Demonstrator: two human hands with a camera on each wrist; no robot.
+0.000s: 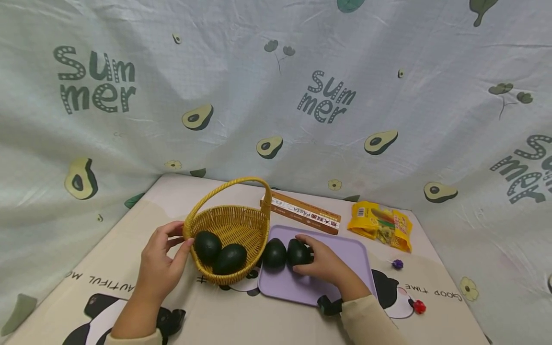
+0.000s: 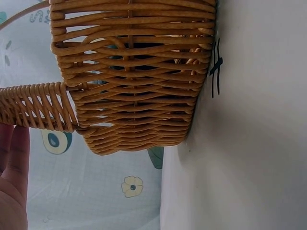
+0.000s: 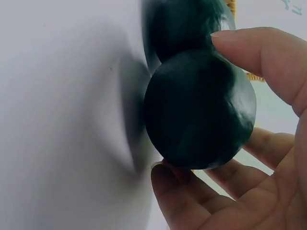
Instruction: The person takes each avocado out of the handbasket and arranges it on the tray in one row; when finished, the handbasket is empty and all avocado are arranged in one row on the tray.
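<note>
Perhaps the smooth avocado (image 1: 298, 252) slips if your right grip (image 1: 321, 261) pinches unevenly, or it nudges the neighbouring avocado (image 1: 274, 255) just left of that grip, making it roll. Your right grip holds the first one, thumb and fingers spread to its width, over the purple tray (image 1: 350, 256). Your left grip (image 1: 161, 263) touches the wicker basket's (image 1: 236, 226) handle; whether it pinches, you cannot tell.

Creased pale fabric (image 1: 241, 62), printed with green "SUMMER" lettering (image 1: 327, 96), halved avocados (image 1: 198, 117) and small flowers (image 1: 334, 185), walls in the light tabletop (image 1: 241, 321) before me, its surface bearing black-and-white cartoon figures (image 1: 385, 289) and upside-down words (image 1: 415, 289). Soft light, seemingly from overhead, leaves faint shadows along the folds.
</note>
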